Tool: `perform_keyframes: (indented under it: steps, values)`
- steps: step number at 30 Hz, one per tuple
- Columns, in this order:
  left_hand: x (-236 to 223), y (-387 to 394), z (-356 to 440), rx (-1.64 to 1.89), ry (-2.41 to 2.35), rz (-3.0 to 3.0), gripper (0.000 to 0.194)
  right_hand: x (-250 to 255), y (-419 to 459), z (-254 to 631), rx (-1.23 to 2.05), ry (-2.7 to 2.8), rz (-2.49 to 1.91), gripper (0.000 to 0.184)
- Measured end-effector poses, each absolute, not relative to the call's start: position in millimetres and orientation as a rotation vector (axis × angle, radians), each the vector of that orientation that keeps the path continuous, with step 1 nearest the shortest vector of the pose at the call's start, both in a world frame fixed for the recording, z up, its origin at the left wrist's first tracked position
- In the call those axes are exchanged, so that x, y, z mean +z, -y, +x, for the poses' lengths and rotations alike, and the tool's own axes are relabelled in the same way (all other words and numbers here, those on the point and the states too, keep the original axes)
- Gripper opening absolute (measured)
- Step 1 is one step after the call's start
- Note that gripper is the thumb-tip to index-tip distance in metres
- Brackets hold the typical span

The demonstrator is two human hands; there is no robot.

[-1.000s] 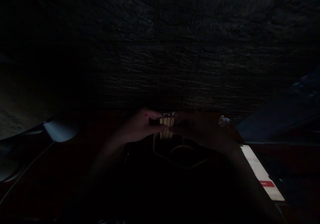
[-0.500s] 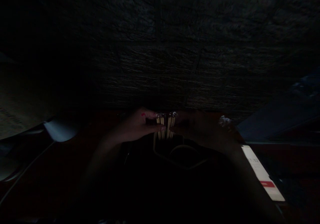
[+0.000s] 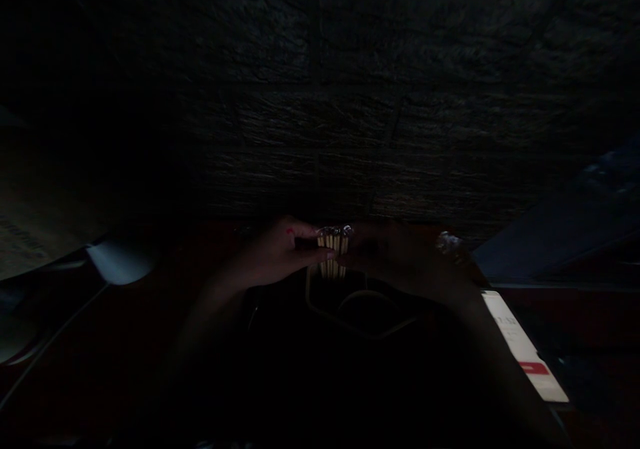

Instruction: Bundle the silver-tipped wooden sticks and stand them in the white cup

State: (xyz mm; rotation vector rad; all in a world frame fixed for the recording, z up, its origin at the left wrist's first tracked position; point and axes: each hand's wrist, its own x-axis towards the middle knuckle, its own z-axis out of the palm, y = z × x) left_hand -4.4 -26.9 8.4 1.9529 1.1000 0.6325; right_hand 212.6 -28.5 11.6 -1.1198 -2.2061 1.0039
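Note:
The scene is very dark. At the middle, a bundle of several thin pale wooden sticks (image 3: 334, 262) stands roughly upright, with shiny, clear or foil-like wrapping (image 3: 346, 230) at the top. My left hand (image 3: 287, 252) grips the bundle from the left, thumb pressed on its front; a red mark shows on this hand. From the right my right hand (image 3: 385, 255), mostly in shadow, closes on the same sticks. Below the bundle a dark open container with a pale angular rim (image 3: 345, 325) is faintly visible.
A lit phone (image 3: 525, 345) lies on the right, near another shiny wrapped clump (image 3: 449, 242). On the left are a pale cup-like object (image 3: 123, 262), a thin cable (image 3: 60, 342) and a printed sack-like shape (image 3: 25, 222). A rough brick wall (image 3: 310, 122) rises behind.
The two groups of sticks, with a gap between them before, now stand together as one bundle. My hands have moved slightly closer to each other.

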Motion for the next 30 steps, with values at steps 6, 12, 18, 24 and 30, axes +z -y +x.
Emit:
perform_keyframes:
  steps: [6,12,18,24,30]
  values:
    - [15,27,-6,0.631,-0.964,1.855,0.034,14,28,212,0.942,2.179,-1.102,0.02]
    - [18,29,-8,0.631,-1.123,1.872,0.029,15,29,212,0.92,2.187,-1.11,0.013]
    - [16,29,-6,0.68,-1.162,1.872,0.029,17,29,211,0.962,2.164,-1.097,0.016]
    - [18,31,-4,0.692,-1.142,1.919,0.026,15,28,212,0.954,2.15,-1.094,0.016]
    - [13,29,-3,0.705,-1.117,1.924,0.028,16,28,212,0.95,2.172,-1.127,0.017]
